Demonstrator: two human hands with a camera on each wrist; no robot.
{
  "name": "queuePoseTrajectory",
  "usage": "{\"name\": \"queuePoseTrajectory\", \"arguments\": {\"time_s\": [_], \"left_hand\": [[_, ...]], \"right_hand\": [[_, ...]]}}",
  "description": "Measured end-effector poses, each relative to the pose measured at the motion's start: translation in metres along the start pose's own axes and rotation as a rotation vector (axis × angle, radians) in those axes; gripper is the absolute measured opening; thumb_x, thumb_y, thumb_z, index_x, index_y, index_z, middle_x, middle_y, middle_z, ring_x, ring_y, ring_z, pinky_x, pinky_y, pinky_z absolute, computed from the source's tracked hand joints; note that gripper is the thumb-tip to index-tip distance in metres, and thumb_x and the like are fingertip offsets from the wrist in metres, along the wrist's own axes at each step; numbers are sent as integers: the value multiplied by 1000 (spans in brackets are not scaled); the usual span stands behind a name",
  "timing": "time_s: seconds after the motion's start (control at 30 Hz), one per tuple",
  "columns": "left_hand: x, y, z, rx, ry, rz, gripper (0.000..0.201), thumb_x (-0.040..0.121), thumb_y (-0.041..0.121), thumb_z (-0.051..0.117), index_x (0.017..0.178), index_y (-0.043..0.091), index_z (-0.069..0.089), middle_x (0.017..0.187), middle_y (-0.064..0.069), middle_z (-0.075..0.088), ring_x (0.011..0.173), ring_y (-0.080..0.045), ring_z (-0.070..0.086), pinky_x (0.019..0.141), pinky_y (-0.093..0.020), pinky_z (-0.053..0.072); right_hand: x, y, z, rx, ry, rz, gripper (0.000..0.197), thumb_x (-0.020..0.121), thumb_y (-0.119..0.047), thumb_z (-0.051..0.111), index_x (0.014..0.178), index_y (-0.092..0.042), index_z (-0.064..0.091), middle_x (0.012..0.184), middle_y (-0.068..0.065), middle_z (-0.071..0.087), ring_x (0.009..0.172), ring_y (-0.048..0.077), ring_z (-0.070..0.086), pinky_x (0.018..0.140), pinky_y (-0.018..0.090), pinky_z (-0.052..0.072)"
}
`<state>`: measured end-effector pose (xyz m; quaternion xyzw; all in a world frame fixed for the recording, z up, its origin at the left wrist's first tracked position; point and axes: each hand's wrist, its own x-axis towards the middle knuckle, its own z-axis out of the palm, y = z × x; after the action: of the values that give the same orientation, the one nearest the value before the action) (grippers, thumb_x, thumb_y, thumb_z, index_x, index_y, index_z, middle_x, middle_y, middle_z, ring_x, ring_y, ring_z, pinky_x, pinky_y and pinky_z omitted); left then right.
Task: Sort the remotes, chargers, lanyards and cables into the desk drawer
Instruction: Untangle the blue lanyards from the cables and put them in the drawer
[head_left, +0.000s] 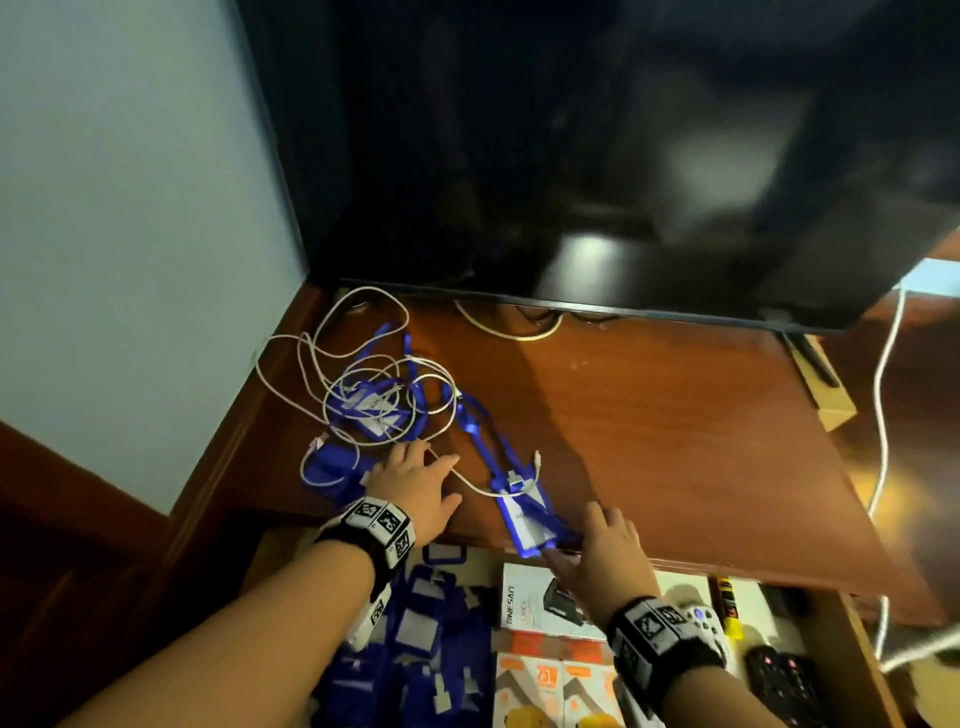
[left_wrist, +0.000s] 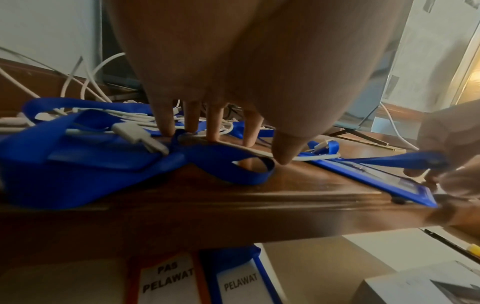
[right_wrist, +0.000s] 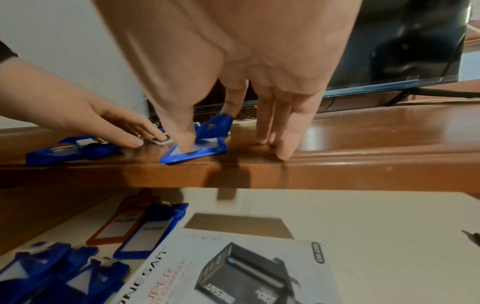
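A tangle of white cables (head_left: 363, 374) and blue lanyards (head_left: 374, 410) lies on the left of the wooden desk top (head_left: 649, 415). My left hand (head_left: 421, 457) rests on its near side, straight fingers (left_wrist: 215, 127) pressing down on strap and cable. One blue lanyard with a badge holder (head_left: 524, 514) lies at the desk's front edge. My right hand (head_left: 597, 530) pinches it: the thumb presses on the holder (right_wrist: 197, 148), the index finger sits behind the folded strap, and the other fingers lie straight on the wood. Below, the drawer (right_wrist: 363, 226) stands open.
In the drawer lie several blue lanyards (head_left: 431, 639), charger boxes (head_left: 545, 608), a white controller (head_left: 701, 623) and dark remotes (head_left: 779, 680). A black TV (head_left: 623, 156) stands across the back of the desk. Another white cable (head_left: 880, 415) hangs at the right. A wall bounds the left.
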<state>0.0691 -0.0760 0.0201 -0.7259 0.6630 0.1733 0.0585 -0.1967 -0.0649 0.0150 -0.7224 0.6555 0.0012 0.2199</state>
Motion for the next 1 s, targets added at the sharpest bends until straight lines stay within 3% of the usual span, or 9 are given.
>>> {"name": "queuePoseTrajectory", "arguments": {"time_s": [0.1, 0.2, 0.37, 0.5, 0.7, 0.8, 0.87, 0.93, 1.0], "left_hand": [[6, 6, -7, 59, 78, 24, 32, 97, 52, 57, 126, 37, 55, 137, -3, 45, 132, -28, 38, 107, -48, 41], [12, 7, -13, 148, 79, 79, 20, 98, 47, 60, 108, 30, 57, 126, -5, 49, 123, -30, 42, 103, -47, 43], [17, 7, -18, 361, 3, 234, 26, 105, 36, 52, 125, 20, 55, 133, -9, 46, 129, -34, 40, 103, -50, 39], [14, 2, -13, 426, -3, 325, 24, 108, 25, 45, 129, 16, 52, 132, -5, 50, 129, -29, 44, 102, -48, 40], [8, -13, -38, 74, 140, 268, 19, 111, 28, 34, 112, 16, 48, 110, -3, 53, 98, -23, 52, 85, -39, 47], [14, -24, -50, -176, 243, 118, 19, 109, 30, 37, 107, 15, 48, 100, -4, 53, 91, -24, 57, 81, -39, 49], [22, -29, -52, -172, 275, 68, 19, 109, 28, 39, 106, 12, 49, 103, -9, 59, 98, -26, 60, 81, -35, 46], [29, -32, -49, -122, 254, 22, 20, 109, 28, 40, 108, 10, 50, 111, -12, 62, 105, -27, 60, 85, -36, 47], [33, -31, -44, -78, 183, -8, 25, 108, 29, 41, 117, 9, 52, 123, -14, 59, 115, -29, 57, 94, -39, 48]], "right_hand": [[3, -10, 0, 57, 6, 16, 48, 81, -50, 74, 111, -20, 50, 114, 4, 53, 112, 31, 51, 96, 38, 45], [5, -25, 3, 61, 8, -4, 55, 81, -52, 73, 118, -21, 46, 118, 3, 51, 116, 31, 51, 97, 38, 45], [10, -43, 6, 20, -16, -6, 75, 82, -59, 73, 135, -20, 36, 128, 4, 45, 122, 29, 48, 100, 37, 46], [16, -50, 6, 106, -44, 92, 72, 77, -56, 79, 124, -17, 40, 122, 6, 43, 118, 31, 54, 99, 39, 49], [14, -33, -11, 166, -75, 293, 84, 59, -55, 88, 117, -14, 42, 119, 9, 44, 117, 35, 54, 100, 40, 48], [16, -16, -24, 227, -16, 338, 78, 59, -48, 87, 114, -12, 44, 119, 11, 45, 117, 36, 53, 101, 40, 46], [17, -6, -36, 325, 45, 303, 62, 64, -39, 87, 106, -14, 48, 113, 9, 52, 106, 32, 57, 92, 36, 48], [19, 2, -52, 415, 121, 228, 37, 72, -30, 84, 91, -21, 53, 91, 0, 62, 86, 25, 59, 75, 29, 43], [22, 5, -66, 477, 190, 193, 22, 75, -31, 82, 78, -23, 62, 72, -12, 64, 77, 21, 64, 70, 27, 43]]}}
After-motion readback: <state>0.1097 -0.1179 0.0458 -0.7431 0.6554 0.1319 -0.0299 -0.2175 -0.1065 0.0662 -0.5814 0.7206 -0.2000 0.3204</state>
